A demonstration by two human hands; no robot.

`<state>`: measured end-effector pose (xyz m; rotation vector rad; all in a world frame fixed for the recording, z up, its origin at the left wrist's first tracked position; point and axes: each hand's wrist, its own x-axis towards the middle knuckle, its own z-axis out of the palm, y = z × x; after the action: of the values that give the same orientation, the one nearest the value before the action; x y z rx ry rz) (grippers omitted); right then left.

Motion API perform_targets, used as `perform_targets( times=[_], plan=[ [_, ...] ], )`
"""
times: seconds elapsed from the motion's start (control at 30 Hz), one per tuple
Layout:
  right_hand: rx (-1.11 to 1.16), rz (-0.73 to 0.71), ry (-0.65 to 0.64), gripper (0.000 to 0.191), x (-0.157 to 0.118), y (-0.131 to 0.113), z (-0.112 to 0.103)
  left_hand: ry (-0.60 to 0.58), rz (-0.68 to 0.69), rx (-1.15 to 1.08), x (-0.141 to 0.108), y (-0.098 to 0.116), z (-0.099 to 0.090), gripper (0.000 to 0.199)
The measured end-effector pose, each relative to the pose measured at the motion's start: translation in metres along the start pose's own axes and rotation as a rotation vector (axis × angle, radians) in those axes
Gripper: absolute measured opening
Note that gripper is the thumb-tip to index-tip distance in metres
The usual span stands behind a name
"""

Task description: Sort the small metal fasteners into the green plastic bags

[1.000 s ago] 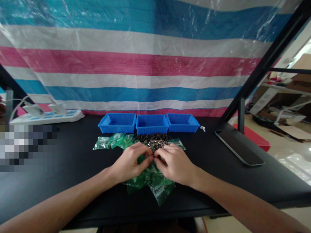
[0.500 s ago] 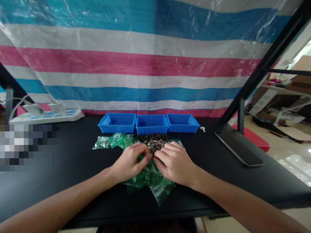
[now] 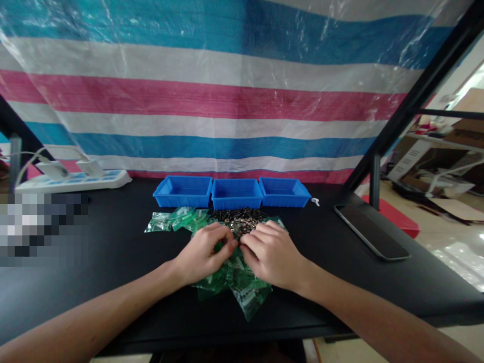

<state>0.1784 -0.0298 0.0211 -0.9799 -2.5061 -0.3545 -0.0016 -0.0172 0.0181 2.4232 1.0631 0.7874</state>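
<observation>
My left hand (image 3: pixel 209 251) and my right hand (image 3: pixel 270 253) meet fingertip to fingertip over the middle of the black table. Both are closed in a pinch, and whatever lies between the fingers is too small or hidden to name. Beneath and in front of them spreads a heap of green-tinted clear plastic bags (image 3: pixel 247 290). Just beyond the fingertips is a pile of small brassy metal pieces (image 3: pixel 244 225), partly covered by my hands. Dark screws (image 3: pixel 238 214) lie behind that pile. More green plastic bags (image 3: pixel 185 218) rest to the left.
Three blue bins stand in a row: left bin (image 3: pixel 183 200), middle bin (image 3: pixel 237 202), right bin (image 3: pixel 285 200). A phone (image 3: pixel 370 232) lies on the right. A white power strip (image 3: pixel 109 180) with plugs sits at the back left. Striped sheeting (image 3: pixel 227 101) hangs behind the table (image 3: pixel 121 242).
</observation>
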Motion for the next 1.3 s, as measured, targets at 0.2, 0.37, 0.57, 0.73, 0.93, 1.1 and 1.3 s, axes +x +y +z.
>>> perform_targets(
  times=[0.2,0.37,0.57,0.73,0.93,1.1,1.3],
  plan=[
    [0.007,0.006,0.002,0.018,0.0001,-0.0003,-0.0004,-0.002,0.002,0.007,-0.0004,0.0001,0.0005,0.021],
    [0.008,-0.005,0.002,0.017,0.0,0.0002,0.0006,-0.002,0.004,-0.004,0.0002,0.0009,0.0007,0.021],
    [0.021,-0.019,0.014,0.017,-0.0001,0.0011,0.0016,-0.001,0.009,-0.005,-0.0003,-0.0001,0.0009,0.02],
    [0.031,-0.018,0.006,0.018,-0.0001,0.0013,0.0023,-0.007,0.006,-0.016,-0.001,-0.0004,0.0017,0.019],
    [0.041,-0.007,0.0,0.018,0.0005,0.0011,0.0018,-0.01,0.002,-0.024,-0.0011,-0.0015,0.0024,0.017],
    [0.082,0.029,-0.009,0.015,0.0004,0.0023,0.0022,-0.012,-0.008,-0.017,-0.0004,-0.002,0.0011,0.015],
    [0.171,0.085,0.006,0.008,-0.0002,0.0032,0.0038,-0.018,0.004,-0.024,-0.0003,-0.0012,0.0006,0.011]
  ],
)
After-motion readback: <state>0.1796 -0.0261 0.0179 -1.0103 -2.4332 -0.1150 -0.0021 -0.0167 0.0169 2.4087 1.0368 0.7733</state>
